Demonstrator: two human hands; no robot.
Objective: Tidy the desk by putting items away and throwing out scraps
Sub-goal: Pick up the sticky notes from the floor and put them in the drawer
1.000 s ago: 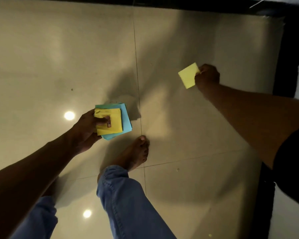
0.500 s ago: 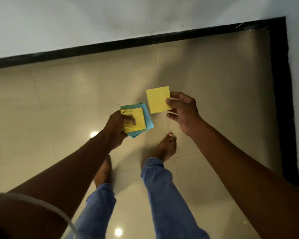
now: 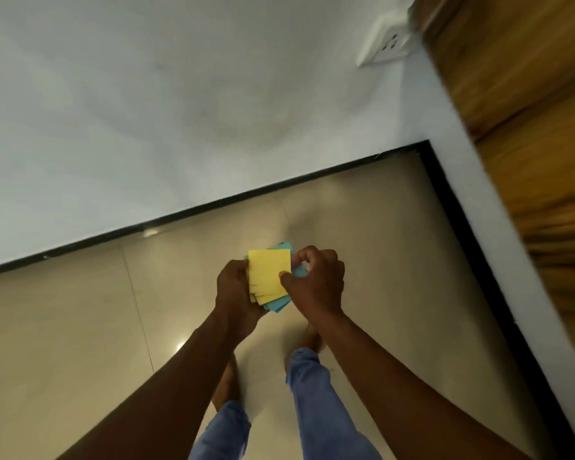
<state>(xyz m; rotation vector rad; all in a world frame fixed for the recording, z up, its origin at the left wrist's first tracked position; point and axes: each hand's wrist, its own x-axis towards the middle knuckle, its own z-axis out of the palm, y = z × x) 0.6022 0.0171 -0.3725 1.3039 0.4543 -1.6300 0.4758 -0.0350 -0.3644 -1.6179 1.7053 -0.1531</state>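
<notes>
Paper I had picked off the floor (image 3: 80, 327) now sat on my stack of notes (image 3: 269, 275), low in the middle of the frame; my left hand (image 3: 234, 290) gripped it, and my right hand (image 3: 314, 282) pinched its edge.

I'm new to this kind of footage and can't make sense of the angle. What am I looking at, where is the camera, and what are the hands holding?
There is no machine here: a person wears a wide-angle camera on the head, so you look down along both arms at the hands and the floor. The left hand grips a stack of paper squares, yellow on top and blue beneath. The right hand pinches the top yellow square at its right edge. Below are the person's jeans and bare feet on glossy beige tiles. Behind stand a white wall with a black skirting, a wall socket and wood panelling at upper right. No desk shows.
</notes>
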